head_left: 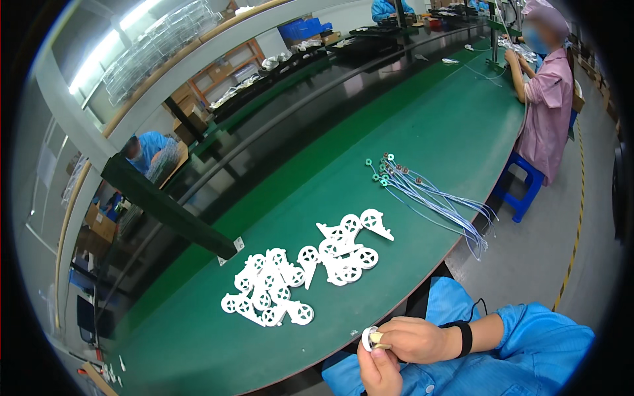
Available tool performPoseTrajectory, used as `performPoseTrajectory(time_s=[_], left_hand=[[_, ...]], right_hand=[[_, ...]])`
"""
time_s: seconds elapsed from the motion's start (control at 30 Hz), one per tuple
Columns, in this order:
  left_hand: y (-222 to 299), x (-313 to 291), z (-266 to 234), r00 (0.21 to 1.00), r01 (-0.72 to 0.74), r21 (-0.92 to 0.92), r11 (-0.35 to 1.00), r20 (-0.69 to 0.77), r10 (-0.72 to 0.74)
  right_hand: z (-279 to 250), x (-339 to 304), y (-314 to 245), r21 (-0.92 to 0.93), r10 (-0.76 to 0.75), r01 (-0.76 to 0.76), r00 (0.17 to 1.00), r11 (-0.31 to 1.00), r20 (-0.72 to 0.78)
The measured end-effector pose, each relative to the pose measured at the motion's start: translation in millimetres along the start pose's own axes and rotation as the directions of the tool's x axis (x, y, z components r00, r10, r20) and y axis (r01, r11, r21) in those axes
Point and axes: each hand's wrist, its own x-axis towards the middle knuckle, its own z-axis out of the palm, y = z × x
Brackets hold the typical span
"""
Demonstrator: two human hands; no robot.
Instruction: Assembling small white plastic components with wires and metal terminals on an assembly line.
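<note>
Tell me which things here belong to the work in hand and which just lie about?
In use:
- left hand and right hand pinching a small white round part
- pile of white wheel-shaped parts
- bundle of wires with ring ends

Lying about:
- blue stool
- blue crate

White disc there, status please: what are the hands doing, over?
Both hands, left hand and right hand, pinch one white disc at the table edge. White parts pile and wires lie untouched. Nothing in the way.

Small white round part, pinched at table edge.
</note>
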Motion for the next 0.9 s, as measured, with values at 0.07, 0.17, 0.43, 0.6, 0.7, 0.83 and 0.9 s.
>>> performPoseTrajectory(time_s=[0.07,0.17,0.43,0.6,0.7,0.83,0.9], left_hand=[[-4.0,-0.4,-0.9,0.996,-0.076,0.105,0.992,-0.039,0.08],[1.2,-2.0,-2.8,0.989,-0.128,0.348,0.929,-0.02,0.144],[4.2,-3.4,-0.3,0.983,-0.153,0.501,0.852,-0.012,0.184],[2.8,-3.3,-1.6,0.982,-0.166,0.556,0.815,0.018,0.189],[8.4,-3.9,0.0,0.987,-0.143,0.551,0.822,0.02,0.158],[7.8,-5.8,0.4,0.976,-0.195,0.556,0.808,0.025,0.219],[7.1,-7.3,0.6,0.98,-0.178,0.537,0.825,0.022,0.197]], right_hand=[[2.5,-0.3,4.2,0.015,-0.034,0.033,0.999,0.999,0.041],[3.1,3.3,7.0,0.039,-0.051,0.048,0.996,0.998,0.079],[4.2,1.7,10.9,0.141,0.048,-0.072,0.985,0.987,0.165],[3.0,0.3,12.8,0.232,0.149,-0.201,0.963,0.952,0.224],[2.5,1.6,14.6,0.275,0.168,-0.231,0.958,0.934,0.234],[3.7,-0.4,8.8,0.189,0.108,-0.149,0.971,0.971,0.212],[6.2,-4.0,5.4,0.118,0.034,-0.053,0.987,0.992,0.156]])
